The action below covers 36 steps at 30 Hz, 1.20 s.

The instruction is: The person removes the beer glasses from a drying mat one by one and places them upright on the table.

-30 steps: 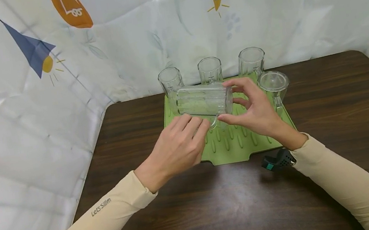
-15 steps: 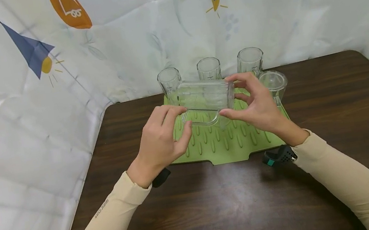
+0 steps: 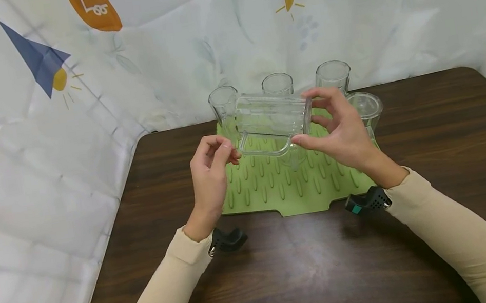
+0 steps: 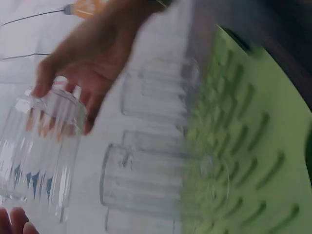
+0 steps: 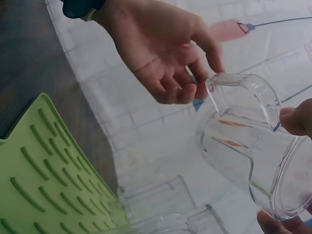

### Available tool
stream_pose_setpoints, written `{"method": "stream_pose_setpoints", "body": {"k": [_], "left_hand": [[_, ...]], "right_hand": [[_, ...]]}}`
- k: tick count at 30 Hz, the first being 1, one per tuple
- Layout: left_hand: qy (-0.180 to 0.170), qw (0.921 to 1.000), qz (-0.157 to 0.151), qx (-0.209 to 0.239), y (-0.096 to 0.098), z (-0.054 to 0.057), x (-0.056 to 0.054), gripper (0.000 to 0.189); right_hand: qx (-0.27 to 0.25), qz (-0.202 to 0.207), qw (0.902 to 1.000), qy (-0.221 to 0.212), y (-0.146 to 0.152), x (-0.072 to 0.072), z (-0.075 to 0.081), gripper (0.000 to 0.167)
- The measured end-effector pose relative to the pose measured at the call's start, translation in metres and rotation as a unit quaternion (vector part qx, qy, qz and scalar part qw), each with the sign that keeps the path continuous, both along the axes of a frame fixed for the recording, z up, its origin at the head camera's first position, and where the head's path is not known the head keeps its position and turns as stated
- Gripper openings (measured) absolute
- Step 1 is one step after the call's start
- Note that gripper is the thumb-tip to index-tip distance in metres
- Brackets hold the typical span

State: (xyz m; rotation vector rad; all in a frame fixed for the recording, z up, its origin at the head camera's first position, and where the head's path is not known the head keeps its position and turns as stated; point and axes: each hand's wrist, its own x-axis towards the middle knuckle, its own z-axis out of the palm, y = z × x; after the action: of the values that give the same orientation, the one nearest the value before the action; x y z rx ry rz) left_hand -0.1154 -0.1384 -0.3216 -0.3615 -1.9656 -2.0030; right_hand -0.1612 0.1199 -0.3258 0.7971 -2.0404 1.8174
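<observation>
In the head view my right hand (image 3: pixel 338 130) grips a clear glass mug (image 3: pixel 273 116) by its base end, thumb near the lower end of the handle. The mug lies sideways in the air above a green drying mat (image 3: pixel 274 206), its mouth to the left and its handle (image 3: pixel 266 153) downward. My left hand (image 3: pixel 210 171) is just left of the mouth and handle, fingers loosely bent. From the right wrist view, a fingertip of the left hand (image 5: pixel 165 53) is right at the handle's corner, with no grip around it.
More glass mugs stand along the mat's back edge, among them a left one (image 3: pixel 223 100), a middle one (image 3: pixel 277 83) and a right one (image 3: pixel 333 74). An upside-down mug (image 3: pixel 366 105) stands at the mat's right side. A patterned white curtain (image 3: pixel 189 35) hangs behind the dark wooden table (image 3: pixel 306 272).
My left hand has left the mug's handle side, opened, turned palm inward and moved left. The right hand has raised the mug slightly and tilted its mouth up.
</observation>
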Motion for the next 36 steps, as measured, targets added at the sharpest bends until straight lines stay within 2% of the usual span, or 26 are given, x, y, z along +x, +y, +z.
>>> {"method": "stream_pose_setpoints", "body": {"k": [2,6,9,15,24,31,36], "left_hand": [[-0.037,0.9962,-0.021,0.076,0.005,-0.001,-0.002,0.012],[-0.092,0.9773,-0.054,0.183,0.013,-0.004,-0.004,0.019],[-0.118,0.9619,-0.066,0.238,0.017,-0.007,-0.007,0.021],[-0.172,0.9321,-0.108,0.3,0.025,-0.011,-0.008,0.025],[-0.171,0.899,-0.18,0.361,0.032,-0.012,-0.007,0.04],[-0.175,0.8704,-0.177,0.425,0.038,-0.014,-0.006,0.043],[-0.17,0.8629,-0.164,0.447,0.042,-0.017,-0.006,0.046]], "right_hand": [[-0.01,0.005,0.9999,-0.002,-0.001,-0.001,0.0,0.079],[-0.023,0.011,0.9997,-0.007,-0.003,-0.002,0.001,0.079],[-0.031,0.011,0.9995,-0.004,-0.004,-0.002,0.001,0.078],[-0.055,0.009,0.9984,0.0,-0.005,-0.004,0.001,0.078],[-0.075,0.02,0.9967,0.024,-0.008,-0.006,-0.002,0.077],[-0.088,0.031,0.9952,0.028,-0.01,-0.008,-0.006,0.077],[-0.086,0.032,0.9954,0.027,-0.012,-0.009,-0.009,0.077]]}}
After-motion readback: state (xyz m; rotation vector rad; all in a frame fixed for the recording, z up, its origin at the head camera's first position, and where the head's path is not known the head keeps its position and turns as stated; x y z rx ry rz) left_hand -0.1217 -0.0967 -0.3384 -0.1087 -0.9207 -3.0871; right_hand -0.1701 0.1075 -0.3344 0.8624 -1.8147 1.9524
